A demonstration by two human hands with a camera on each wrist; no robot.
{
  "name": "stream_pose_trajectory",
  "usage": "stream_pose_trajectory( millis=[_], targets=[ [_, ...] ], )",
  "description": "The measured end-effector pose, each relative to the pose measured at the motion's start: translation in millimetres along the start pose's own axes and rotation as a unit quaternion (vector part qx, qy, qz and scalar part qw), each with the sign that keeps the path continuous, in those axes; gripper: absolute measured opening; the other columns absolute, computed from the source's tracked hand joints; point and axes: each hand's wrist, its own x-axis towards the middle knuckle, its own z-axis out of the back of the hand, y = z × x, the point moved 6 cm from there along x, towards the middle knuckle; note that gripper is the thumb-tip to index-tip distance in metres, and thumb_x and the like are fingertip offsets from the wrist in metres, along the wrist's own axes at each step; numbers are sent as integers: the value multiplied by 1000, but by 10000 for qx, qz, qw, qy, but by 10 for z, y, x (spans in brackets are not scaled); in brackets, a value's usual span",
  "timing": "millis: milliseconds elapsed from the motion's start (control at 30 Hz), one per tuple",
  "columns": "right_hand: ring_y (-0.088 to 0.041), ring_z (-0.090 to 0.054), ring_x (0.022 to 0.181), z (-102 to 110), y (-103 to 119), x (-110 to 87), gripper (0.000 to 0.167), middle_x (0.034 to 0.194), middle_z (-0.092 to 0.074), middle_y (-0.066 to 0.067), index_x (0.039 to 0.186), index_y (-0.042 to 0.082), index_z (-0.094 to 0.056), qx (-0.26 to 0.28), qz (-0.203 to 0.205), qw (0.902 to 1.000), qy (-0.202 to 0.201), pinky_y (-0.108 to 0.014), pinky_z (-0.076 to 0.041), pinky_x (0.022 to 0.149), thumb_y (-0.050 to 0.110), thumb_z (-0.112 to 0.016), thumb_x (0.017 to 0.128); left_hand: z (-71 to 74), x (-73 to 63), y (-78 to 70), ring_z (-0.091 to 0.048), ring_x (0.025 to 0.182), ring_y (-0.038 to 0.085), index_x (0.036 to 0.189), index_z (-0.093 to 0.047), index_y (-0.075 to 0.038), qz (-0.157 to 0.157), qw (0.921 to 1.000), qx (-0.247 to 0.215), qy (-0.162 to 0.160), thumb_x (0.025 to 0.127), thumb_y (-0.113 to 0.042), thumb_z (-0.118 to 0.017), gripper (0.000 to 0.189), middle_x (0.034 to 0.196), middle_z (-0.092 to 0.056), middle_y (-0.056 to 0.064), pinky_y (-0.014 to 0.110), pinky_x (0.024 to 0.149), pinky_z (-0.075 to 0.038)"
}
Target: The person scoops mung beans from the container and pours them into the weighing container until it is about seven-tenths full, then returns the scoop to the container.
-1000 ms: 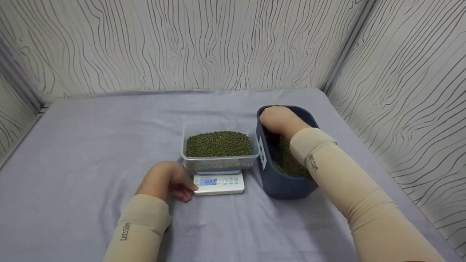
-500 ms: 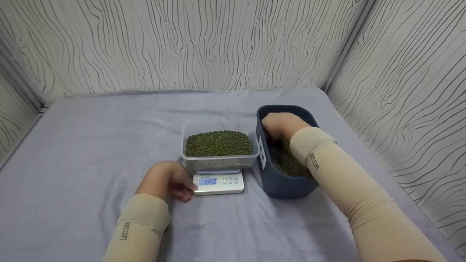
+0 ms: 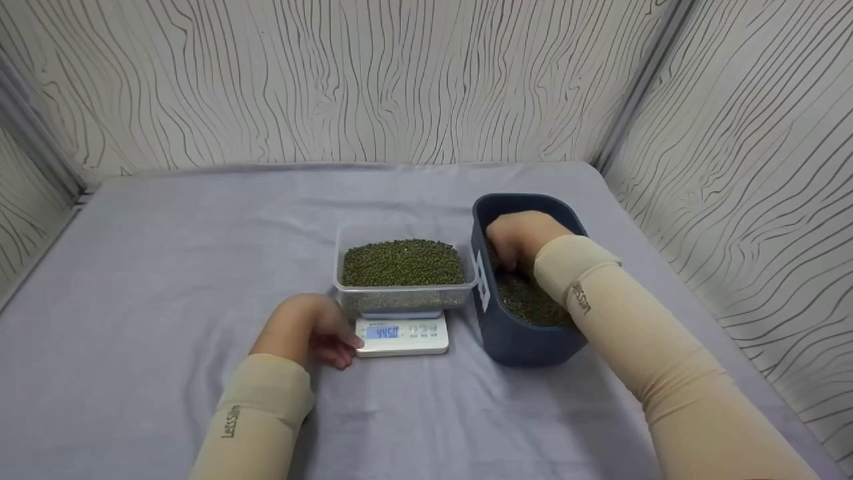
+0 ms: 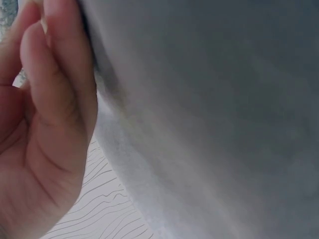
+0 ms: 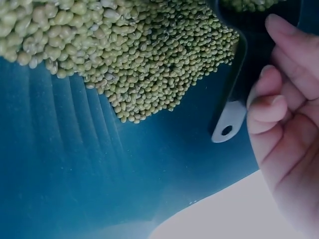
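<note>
With the right hand (image 3: 524,230), gripping a black scoop (image 5: 256,42) down inside the blue bin (image 3: 526,350), curling the fingers against the scoop and showing its grey handle end (image 5: 229,119), pierced by a hole, just beside the fingertips. Holding the scoop right by heaped green beans (image 5: 149,50), banking up across the bin and giving way to bare blue plastic near the wrist. Seeing a white label (image 3: 483,297) on the bin's left wall, facing toward the scale. With the left hand (image 3: 320,323), touching the near left corner of a white scale (image 3: 400,348) with the thumb, holding the other fingers relaxed and only slightly bent, close together, just beside the corner. Reading the digits 4450 on the lit blue display (image 3: 382,333), finding any decimal point too small to make out. Seeing a clear container (image 3: 400,299) sitting level on top of the scale, holding a mounded batch of beans (image 3: 403,263), just beside the bin; being unable to tell about contact between container and bin. Wearing a pale sleeve with dark lettering on each forearm. Working at a table (image 3: 166,267) covered by a lavender-grey cloth (image 3: 220,220), facing white panels (image 3: 293,80) with wavy dark lines.
</note>
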Motion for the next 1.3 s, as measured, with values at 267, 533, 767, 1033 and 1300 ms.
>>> stream_pose_trajectory(
  millis=[267,533,767,1033,1300],
  targets=[
    [-17,-39,45,-64,-13,-48,15,54,-45,-2,61,11,-58,390,-343,9981,320,-26,-34,40,0,-63,69,-12,-6,-3,-61,55,10,76,-64,1,74,9999,-85,33,84,-13,-66,16,68,-64,7,17,60,-53],
    [-14,-40,45,-102,-79,-111,9,52,-42,1,68,12,-61,642,-481,9946,666,-24,-36,41,6,-66,73,-25,1,-20,-61,56,9,75,-64,0,55,9999,15,99,85,-13,-65,17,67,-64,6,17,60,-53],
    [-12,-37,43,-178,-181,-158,11,52,-44,1,68,13,-57,1067,-567,9851,1222,-22,-33,41,8,-64,75,-29,4,-22,-61,56,9,76,-64,0,5,9999,79,127,86,-13,-64,17,68,-64,6,18,63,-53],
    [-16,-49,58,-220,-243,-208,8,69,-56,-4,70,11,-58,1810,-410,9720,1440,-24,-42,49,8,-63,76,-18,-10,-7,-60,55,9,76,-65,1,38,10000,-6,6,85,-13,-65,16,67,-64,6,17,60,-53],
    [-15,-47,57,-254,-314,-225,17,63,-50,-2,63,11,-52,2435,-266,9587,1448,-23,-43,52,3,-62,74,-14,-2,0,-61,55,9,75,-64,0,61,10000,-7,-6,84,-13,-66,16,66,-64,5,18,60,-53]
  ],
)
